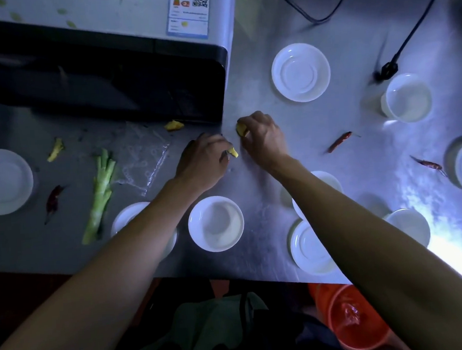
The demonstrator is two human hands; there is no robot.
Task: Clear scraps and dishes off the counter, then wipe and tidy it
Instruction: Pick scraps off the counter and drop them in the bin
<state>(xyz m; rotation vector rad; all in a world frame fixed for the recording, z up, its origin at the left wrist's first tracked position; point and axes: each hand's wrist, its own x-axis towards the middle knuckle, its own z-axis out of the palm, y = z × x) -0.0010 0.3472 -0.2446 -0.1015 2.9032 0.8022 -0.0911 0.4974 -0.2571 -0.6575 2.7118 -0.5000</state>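
Both my hands are at the middle of the steel counter [298,132]. My left hand [204,160] pinches a small yellow scrap [233,152]. My right hand [262,137] curls its fingers round another yellow scrap [241,129]. More yellow scraps lie at the appliance's foot [174,125] and further left [56,149]. A green stalk [100,195] and a dark dried chili [53,199] lie on the left. Two red chilies [339,141] [428,165] lie on the right. White saucers [300,72] [3,181] and small bowls [215,223] [407,98] are spread about.
A large black-fronted appliance [103,85] fills the back left. A clear plastic sheet [143,156] lies before it. A black cable with its plug [386,68] trails at the back right. An orange bucket [354,319] stands on the floor below the counter's front edge.
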